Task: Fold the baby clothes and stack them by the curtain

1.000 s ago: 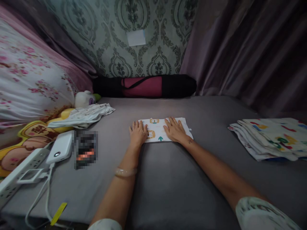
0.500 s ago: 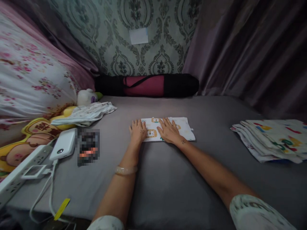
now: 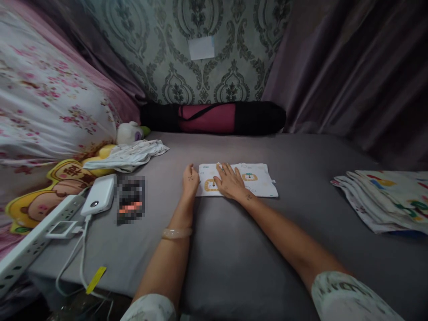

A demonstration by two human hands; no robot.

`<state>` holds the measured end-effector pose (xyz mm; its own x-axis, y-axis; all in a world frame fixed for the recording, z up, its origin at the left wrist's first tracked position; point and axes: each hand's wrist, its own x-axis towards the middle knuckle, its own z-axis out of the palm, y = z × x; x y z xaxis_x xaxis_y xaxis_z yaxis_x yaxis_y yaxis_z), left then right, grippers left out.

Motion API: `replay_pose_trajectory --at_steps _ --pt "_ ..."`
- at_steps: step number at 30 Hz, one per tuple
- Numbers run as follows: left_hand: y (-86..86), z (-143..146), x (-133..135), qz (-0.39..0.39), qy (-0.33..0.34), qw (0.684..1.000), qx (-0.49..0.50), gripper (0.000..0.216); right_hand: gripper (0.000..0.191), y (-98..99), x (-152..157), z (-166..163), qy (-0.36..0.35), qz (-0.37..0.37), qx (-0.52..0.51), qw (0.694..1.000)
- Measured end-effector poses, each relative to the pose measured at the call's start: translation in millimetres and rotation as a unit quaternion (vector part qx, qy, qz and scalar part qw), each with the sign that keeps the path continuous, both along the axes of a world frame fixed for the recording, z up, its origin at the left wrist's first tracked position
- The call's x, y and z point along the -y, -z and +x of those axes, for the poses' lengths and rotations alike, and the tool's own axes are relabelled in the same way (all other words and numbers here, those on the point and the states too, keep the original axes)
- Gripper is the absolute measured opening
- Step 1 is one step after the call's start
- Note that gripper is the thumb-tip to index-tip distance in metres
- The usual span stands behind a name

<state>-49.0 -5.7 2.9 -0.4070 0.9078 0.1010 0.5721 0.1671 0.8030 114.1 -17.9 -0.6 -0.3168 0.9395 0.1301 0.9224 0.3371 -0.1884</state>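
A small white cloth with lion prints [image 3: 254, 180] lies folded flat in the middle of the grey bed sheet [image 3: 234, 249]. My right hand [image 3: 229, 182] rests palm-down on the cloth's left half, fingers spread. My left hand [image 3: 190, 179] sits at the cloth's left edge, turned on its side with the fingers curled at the edge; whether it pinches the edge cannot be told. A pale bangle circles my left wrist.
A stack of folded colourful cloths [image 3: 388, 198] lies at the right. At the left are a crumpled white garment [image 3: 133, 154], a power bank [image 3: 99, 200], a power strip [image 3: 36, 236] with cables, a plush toy [image 3: 130, 132] and a floral pillow [image 3: 50, 102]. A black-and-maroon rolled bag [image 3: 214, 118] lies along the wall.
My right hand has slid left across the cloth, uncovering its right half. My left hand has moved off the cloth's top to its left edge and turned on its side.
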Motion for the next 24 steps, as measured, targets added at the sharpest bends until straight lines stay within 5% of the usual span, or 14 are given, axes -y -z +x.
replay_pose_trajectory --at_steps 24 --pt "1.8 -5 -3 0.036 -0.056 0.995 0.074 0.038 0.058 -9.2 -1 -59 -0.037 0.014 0.001 0.999"
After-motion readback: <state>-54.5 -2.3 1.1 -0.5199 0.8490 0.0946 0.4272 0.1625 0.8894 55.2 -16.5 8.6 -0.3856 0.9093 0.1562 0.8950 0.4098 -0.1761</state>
